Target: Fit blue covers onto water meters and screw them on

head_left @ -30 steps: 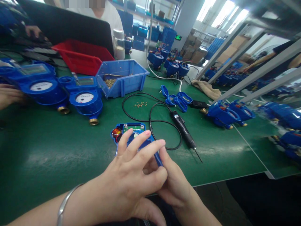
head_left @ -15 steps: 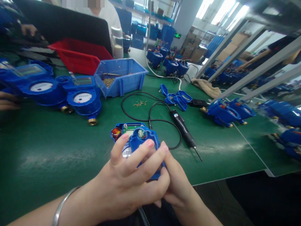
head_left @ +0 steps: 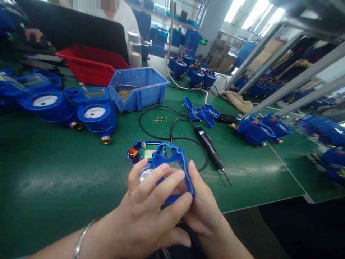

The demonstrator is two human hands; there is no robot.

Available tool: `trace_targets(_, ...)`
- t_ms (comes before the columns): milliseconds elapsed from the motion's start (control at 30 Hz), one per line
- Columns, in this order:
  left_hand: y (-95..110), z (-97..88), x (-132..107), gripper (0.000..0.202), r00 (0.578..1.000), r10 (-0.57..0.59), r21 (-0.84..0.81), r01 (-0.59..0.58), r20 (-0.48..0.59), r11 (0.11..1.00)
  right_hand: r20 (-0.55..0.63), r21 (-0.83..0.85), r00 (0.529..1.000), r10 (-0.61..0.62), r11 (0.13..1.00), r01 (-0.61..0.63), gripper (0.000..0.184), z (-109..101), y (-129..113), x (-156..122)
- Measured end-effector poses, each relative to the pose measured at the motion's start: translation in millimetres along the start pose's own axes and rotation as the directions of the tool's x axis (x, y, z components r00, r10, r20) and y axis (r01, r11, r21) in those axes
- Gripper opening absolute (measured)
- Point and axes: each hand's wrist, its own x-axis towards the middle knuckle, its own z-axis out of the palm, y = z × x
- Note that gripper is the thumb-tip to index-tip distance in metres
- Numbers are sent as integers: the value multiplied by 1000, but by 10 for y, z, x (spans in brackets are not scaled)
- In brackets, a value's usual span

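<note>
My right hand (head_left: pixel 206 201) grips a blue plastic meter cover (head_left: pixel 184 158) by its right side, thumb along the outer edge. The cover is tilted, with a round hole and a rectangular window. Across its lower part spreads my left hand (head_left: pixel 151 201), fingers apart and thumb free; its index fingertip touches the lower right corner. Behind the cover lies an open water meter (head_left: pixel 129 153) showing a green circuit board (head_left: pixel 147 145) and a round battery-like part with red wires. Its white dial (head_left: pixel 145 173) is partly hidden by my fingers.
A black electric screwdriver (head_left: pixel 211 149) lies right, its cord looped behind the meter. Loose brass screws (head_left: pixel 160 119) lie near a blue bin (head_left: pixel 142 86) of small brass parts. Assembled meters (head_left: pixel 94 115) stand left. Blue covers (head_left: pixel 201 112) and more meters (head_left: pixel 256 129) are right. A person sits opposite.
The cover has turned and shifted slightly right, showing more of its window. My left fingers have spread and drawn away from my right fingertips; the left thumb now shows below.
</note>
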Motion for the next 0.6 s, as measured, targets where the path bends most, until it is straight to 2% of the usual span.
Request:
trace_targets(100,15,32,-25,41,1000,-22,-31,22,7,999,-52,1,998,-25,1000,25,52,15,-6,-3)
trace_targets(267,49,115,-109,45,997,-46,-79,42,-55,996,-207,9,978,-37,999,40,54,32,-7,1)
trace_targets(500,135,146,-104,40,989,-139,-119,132,-51,984,-254,-39,960,-119,993,113,53,49,41,24)
trace_targets(600,125,103,-72,45,990,-138,-167,141,26,976,-237,-37,956,-170,985,167,49,50,62,29)
